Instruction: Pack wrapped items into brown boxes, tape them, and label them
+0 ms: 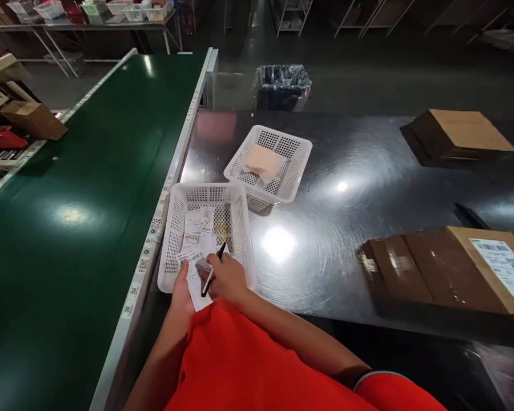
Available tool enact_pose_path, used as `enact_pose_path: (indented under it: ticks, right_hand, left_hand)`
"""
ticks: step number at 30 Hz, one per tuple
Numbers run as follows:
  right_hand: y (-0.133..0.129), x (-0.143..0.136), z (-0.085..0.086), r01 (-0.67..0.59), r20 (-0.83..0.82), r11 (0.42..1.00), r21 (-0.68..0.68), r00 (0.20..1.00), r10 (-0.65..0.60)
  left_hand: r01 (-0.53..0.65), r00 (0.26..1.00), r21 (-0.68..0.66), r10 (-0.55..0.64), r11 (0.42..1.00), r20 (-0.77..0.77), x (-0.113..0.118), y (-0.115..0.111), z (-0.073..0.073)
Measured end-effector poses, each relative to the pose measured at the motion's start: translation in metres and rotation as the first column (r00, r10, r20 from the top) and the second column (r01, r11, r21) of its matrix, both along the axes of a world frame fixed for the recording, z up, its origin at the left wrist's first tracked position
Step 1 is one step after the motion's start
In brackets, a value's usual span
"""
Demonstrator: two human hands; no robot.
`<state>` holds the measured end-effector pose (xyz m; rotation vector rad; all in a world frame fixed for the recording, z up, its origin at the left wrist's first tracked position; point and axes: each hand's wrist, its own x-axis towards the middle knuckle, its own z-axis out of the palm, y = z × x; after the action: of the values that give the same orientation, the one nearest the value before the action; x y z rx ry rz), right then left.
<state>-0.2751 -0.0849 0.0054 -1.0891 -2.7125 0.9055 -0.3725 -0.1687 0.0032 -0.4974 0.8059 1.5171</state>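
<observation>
In the head view, the left hand (182,288) pinches a printed paper slip (195,286) along its edge, thumb uppermost; its other fingers are mostly hidden. The right hand (231,278) is curled closely around a pen (208,282), whose lower end lies over that slip; whether it touches the paper, I cannot tell. The slip is at the body-side end of the near basket (169,257), apparently held flat and steady there so the pen can reach it.

Further in, loose slips (192,221) lie face up and overlapping, which probably keeps their print readable. The far basket (297,174) sits at an angle just beyond, holding one pale packet (263,161). Both baskets stand on the dark bench (325,245) beside the green belt (89,165), likely for easy reach.

Counted: two baskets on the bench, one pen, one slip in the hand and at least two loose ones. To the right are at least two cardboard boxes (469,128); the nearer group's number is unclear.
</observation>
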Motion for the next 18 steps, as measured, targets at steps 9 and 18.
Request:
enact_pose_path:
  ticks: [9, 18]
  right_hand:
    - [-0.007, -0.001, 0.012, -0.257, -0.658, 0.671, -0.696, 0.602, -0.452]
    - [-0.016, -0.012, 0.006, -0.097, -0.524, 0.567, -0.818, 0.534, -0.664]
  left_hand:
    - [0.006, 0.996, 0.035, -0.010, 0.999, 0.089, 0.007, 0.007, 0.029]
    - [-0.077, 0.993, 0.067, 0.070, 0.995, 0.099, 0.018, 0.003, 0.009]
